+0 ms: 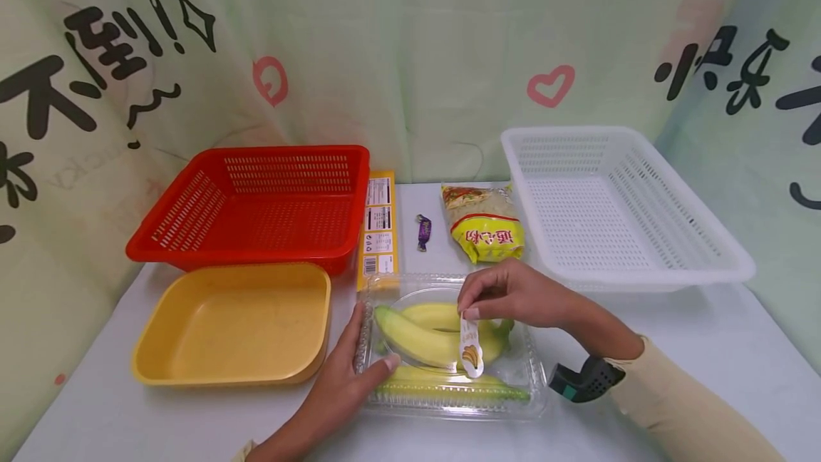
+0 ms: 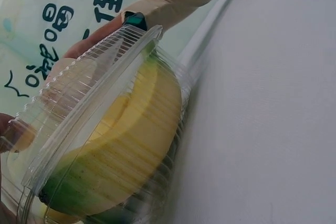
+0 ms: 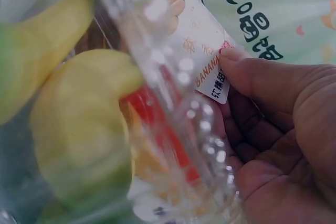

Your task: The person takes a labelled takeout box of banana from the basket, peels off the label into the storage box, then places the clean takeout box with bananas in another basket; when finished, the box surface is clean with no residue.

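A clear plastic clamshell box with yellow-green bananas inside lies at the table's front middle. At its left side my left hand grips the edge, thumb on the lid. Above the lid, my right hand pinches the upper end of a white banana label between thumb and fingers. The label's lower end, printed with bananas, hangs over the lid; whether it sticks there I cannot tell. In the right wrist view the thumb presses the label's corner. The left wrist view shows a banana through the box wall.
A red basket and a yellow tub stand at left, a white basket at right. Behind the box are a yellow printed card, a purple-wrapped candy and a yellow snack bag.
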`<move>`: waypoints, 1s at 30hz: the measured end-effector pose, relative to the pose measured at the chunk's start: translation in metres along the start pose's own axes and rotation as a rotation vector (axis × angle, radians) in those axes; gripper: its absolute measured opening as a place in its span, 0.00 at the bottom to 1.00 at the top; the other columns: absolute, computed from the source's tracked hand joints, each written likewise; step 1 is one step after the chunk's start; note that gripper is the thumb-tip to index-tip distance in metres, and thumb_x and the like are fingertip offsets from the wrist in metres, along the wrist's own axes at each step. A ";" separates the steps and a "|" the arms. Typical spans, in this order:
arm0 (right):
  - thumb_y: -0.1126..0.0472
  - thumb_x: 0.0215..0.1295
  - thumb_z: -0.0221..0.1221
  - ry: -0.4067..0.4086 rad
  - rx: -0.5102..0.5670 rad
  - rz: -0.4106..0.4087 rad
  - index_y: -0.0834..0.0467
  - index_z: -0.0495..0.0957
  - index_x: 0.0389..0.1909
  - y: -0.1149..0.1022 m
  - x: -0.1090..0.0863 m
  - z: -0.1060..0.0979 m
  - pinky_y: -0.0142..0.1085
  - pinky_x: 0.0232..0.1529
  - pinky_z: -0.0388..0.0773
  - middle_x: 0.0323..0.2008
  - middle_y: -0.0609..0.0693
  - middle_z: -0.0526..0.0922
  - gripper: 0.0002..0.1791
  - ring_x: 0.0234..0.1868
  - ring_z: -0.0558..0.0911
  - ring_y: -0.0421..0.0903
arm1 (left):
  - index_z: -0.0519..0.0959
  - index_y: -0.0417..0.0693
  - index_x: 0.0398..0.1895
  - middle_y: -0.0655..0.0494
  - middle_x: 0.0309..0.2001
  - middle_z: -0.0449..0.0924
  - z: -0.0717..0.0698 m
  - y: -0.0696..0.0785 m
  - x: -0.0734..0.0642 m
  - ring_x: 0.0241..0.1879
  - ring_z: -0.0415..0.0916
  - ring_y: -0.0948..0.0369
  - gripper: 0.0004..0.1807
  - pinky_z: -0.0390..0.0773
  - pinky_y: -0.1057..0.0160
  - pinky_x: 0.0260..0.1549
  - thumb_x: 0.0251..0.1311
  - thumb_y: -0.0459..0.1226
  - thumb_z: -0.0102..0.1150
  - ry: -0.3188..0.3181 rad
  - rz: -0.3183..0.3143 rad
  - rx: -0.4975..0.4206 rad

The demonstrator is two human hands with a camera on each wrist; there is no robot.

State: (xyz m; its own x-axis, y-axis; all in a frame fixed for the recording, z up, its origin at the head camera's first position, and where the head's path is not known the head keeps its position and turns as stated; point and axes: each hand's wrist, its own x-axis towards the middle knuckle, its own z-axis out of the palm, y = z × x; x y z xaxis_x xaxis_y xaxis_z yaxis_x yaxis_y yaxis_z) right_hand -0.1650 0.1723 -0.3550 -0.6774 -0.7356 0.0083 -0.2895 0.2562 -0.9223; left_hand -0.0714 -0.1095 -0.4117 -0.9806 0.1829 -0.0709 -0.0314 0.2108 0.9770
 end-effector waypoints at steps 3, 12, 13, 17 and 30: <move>0.67 0.65 0.62 0.013 0.028 -0.002 0.64 0.84 0.38 0.001 -0.001 -0.001 0.34 0.36 0.79 0.38 0.55 0.84 0.05 0.38 0.79 0.49 | 0.41 0.46 0.78 0.49 0.77 0.41 0.000 0.000 0.000 0.74 0.38 0.50 0.51 0.39 0.41 0.68 0.61 0.45 0.63 0.000 0.000 -0.003; 0.67 0.66 0.60 0.060 0.104 -0.010 0.67 0.82 0.40 0.005 -0.003 -0.004 0.37 0.41 0.81 0.37 0.54 0.84 0.06 0.37 0.79 0.46 | 0.42 0.47 0.78 0.49 0.77 0.42 0.000 0.001 -0.001 0.74 0.38 0.50 0.51 0.40 0.41 0.68 0.60 0.45 0.63 0.000 -0.002 -0.014; 0.67 0.66 0.61 0.062 0.102 -0.005 0.66 0.82 0.39 0.004 -0.003 -0.004 0.37 0.41 0.81 0.37 0.54 0.84 0.06 0.37 0.79 0.46 | 0.42 0.47 0.78 0.48 0.77 0.42 0.000 0.002 -0.001 0.74 0.38 0.50 0.51 0.40 0.41 0.68 0.60 0.45 0.64 0.001 -0.001 -0.012; 0.67 0.65 0.61 0.072 0.094 0.021 0.65 0.82 0.40 0.002 -0.002 -0.003 0.36 0.39 0.80 0.36 0.55 0.84 0.06 0.35 0.78 0.45 | 0.43 0.46 0.78 0.47 0.77 0.43 -0.001 0.003 -0.001 0.74 0.39 0.50 0.51 0.41 0.42 0.68 0.59 0.44 0.64 0.009 0.002 -0.002; 0.65 0.65 0.62 0.125 0.059 0.113 0.63 0.83 0.42 -0.012 0.001 -0.002 0.39 0.43 0.81 0.39 0.53 0.84 0.08 0.37 0.79 0.48 | 0.45 0.48 0.78 0.44 0.76 0.46 -0.007 0.016 -0.003 0.74 0.43 0.47 0.48 0.50 0.44 0.67 0.61 0.40 0.63 0.023 0.029 -0.010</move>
State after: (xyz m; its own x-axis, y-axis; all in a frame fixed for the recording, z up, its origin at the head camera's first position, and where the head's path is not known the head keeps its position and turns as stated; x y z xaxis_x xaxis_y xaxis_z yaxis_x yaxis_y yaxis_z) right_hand -0.1635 0.1700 -0.3434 -0.7832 -0.6197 -0.0518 -0.1691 0.2925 -0.9412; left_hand -0.0706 -0.1132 -0.3950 -0.9854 0.1662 -0.0381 -0.0048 0.1963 0.9805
